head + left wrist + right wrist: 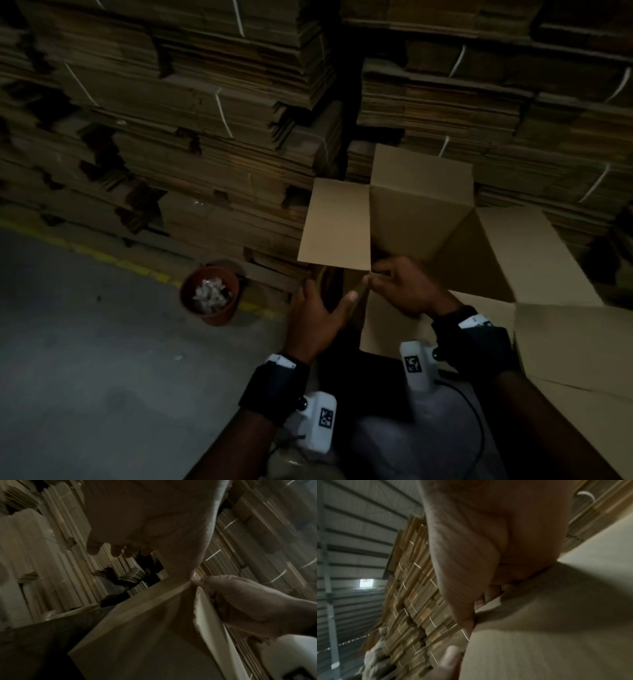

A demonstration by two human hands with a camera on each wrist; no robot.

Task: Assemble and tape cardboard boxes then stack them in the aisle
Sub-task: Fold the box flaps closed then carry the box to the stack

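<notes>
Pinching the near corner of an open cardboard box (421, 219), the right hand (407, 287) has its fingers curled over the top edge where two flaps meet, thumb and fingertips closed on the cardboard. The left wrist view shows the same grip from below: the right hand (243, 601) holds the ragged cut edge of a flap at the box (145, 635) corner. The left hand (315, 318) sits just beside it, against the outer side of the box below the left flap (335, 222), fingers straight and thumb spread toward the corner; it grips nothing. In its own wrist view the left hand (145, 520) shows its fingertips (93, 549) relaxed and barely bent.

The box stands upright in front of the person with all its upper flaps raised or splayed outward, the far flap (421, 171) pointing up, the right flap (534, 253) leaning away. Behind it rise tall stacks of flattened cartons (171, 120), bundled with white straps (222, 113). On the grey concrete floor (85, 359) to the left, near a yellow painted line (113, 260), is a reddish-brown bucket (210, 298) holding crumpled whitish scraps. Each wrist wears a black band carrying a white camera unit (320, 421). The right wrist view shows mostly the palm of the right hand (479, 547) and the box wall (556, 628), blurred.
</notes>
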